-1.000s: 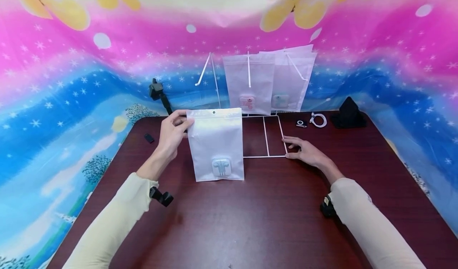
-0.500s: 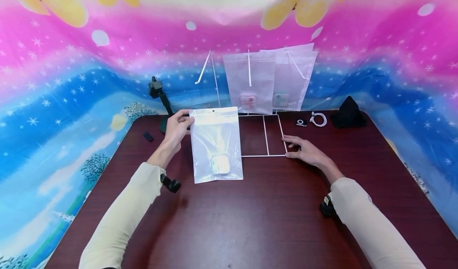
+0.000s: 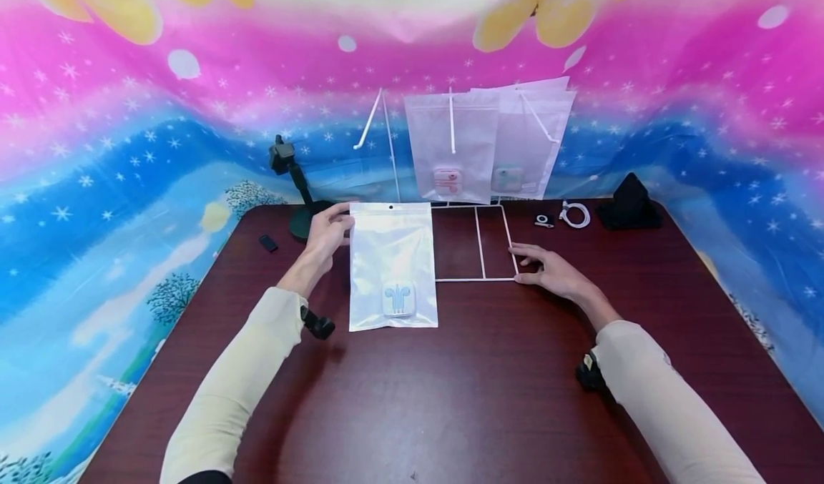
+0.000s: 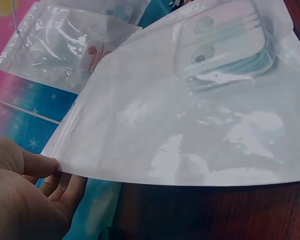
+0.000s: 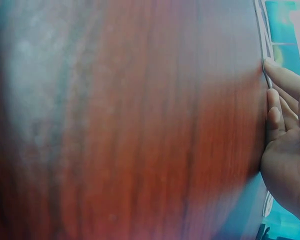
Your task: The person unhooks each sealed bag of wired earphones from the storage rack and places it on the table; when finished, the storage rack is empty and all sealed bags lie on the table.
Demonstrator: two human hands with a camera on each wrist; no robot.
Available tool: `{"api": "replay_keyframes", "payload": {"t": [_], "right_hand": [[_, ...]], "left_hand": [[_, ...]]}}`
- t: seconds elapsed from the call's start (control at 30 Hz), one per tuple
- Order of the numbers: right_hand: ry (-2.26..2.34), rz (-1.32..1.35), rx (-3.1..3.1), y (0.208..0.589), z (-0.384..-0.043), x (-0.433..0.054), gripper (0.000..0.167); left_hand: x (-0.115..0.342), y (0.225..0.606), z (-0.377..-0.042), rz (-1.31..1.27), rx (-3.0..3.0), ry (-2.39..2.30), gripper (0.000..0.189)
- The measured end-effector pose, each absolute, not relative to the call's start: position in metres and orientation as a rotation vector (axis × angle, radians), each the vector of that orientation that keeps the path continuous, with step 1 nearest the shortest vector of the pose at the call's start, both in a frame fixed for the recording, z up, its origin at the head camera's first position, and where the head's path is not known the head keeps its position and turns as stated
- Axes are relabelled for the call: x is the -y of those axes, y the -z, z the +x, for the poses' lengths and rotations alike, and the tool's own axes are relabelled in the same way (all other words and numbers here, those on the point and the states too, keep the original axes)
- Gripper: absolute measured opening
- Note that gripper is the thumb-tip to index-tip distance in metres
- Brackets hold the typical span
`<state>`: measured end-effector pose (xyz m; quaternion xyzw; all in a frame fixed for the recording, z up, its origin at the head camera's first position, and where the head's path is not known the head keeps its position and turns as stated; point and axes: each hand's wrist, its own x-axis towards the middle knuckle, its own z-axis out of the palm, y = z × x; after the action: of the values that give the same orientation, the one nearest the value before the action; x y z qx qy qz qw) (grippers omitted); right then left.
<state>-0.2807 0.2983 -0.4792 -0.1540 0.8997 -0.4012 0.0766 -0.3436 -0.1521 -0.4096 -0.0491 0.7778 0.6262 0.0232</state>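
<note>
My left hand pinches the upper left edge of a white zip bag between thumb and fingers. Inside the bag's lower part sits a clear square case of pale blue earphones, larger in the left wrist view. A small hang hole shows at the bag's top. My right hand rests at the front right corner of a white wire rack's base, its thumb and fingers touching the wire. The held bag hides the base's left part. In the right wrist view, my right hand is partly cut off.
Bags hang on the rack's middle hook and right hook; one bag contains red earphones. The left hook carries no bag. Around the table are a black stand, small black device, clip player, white cable and black object.
My left hand has shifted rightward and slightly down with the bag, which has turned a little and hangs straighter. My right hand stays at the rack's corner.
</note>
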Motion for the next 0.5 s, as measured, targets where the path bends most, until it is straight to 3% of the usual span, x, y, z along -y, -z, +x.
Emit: {"api": "replay_keyframes", "payload": {"t": [0.5], "right_hand": [[1.196,-0.448,-2.696,0.478,-0.280,-0.297,0.064]], "left_hand": [[0.144,0.428,-0.355,-0.217,-2.397,-1.869,0.049]]}}
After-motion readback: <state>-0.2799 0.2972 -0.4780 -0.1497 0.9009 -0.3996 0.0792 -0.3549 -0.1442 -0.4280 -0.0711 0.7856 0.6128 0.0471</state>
